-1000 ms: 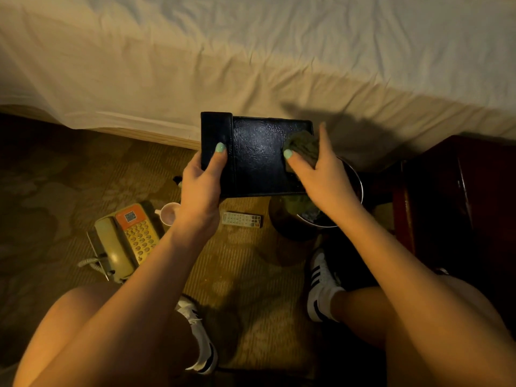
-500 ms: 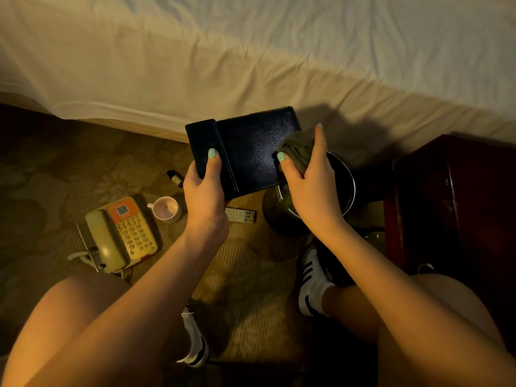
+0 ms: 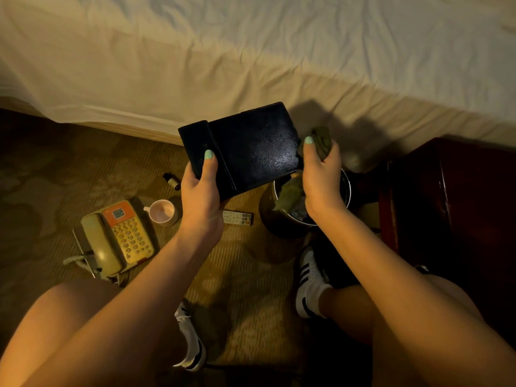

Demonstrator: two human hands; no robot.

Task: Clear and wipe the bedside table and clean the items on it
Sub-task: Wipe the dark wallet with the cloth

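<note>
I see my left hand (image 3: 201, 196) gripping the black folder (image 3: 251, 152), right hand (image 3: 321, 174) fingers pinching the cloth (image 3: 321, 138); phone (image 3: 117, 236), cup (image 3: 162, 210), remote (image 3: 237, 217) wait on the floor.

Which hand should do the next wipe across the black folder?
The right hand. It holds the green cloth at the folder's right edge, so it could probably sweep straight back over the cover. The left hand is busy gripping the folder by its spine side, holding it up.
</note>
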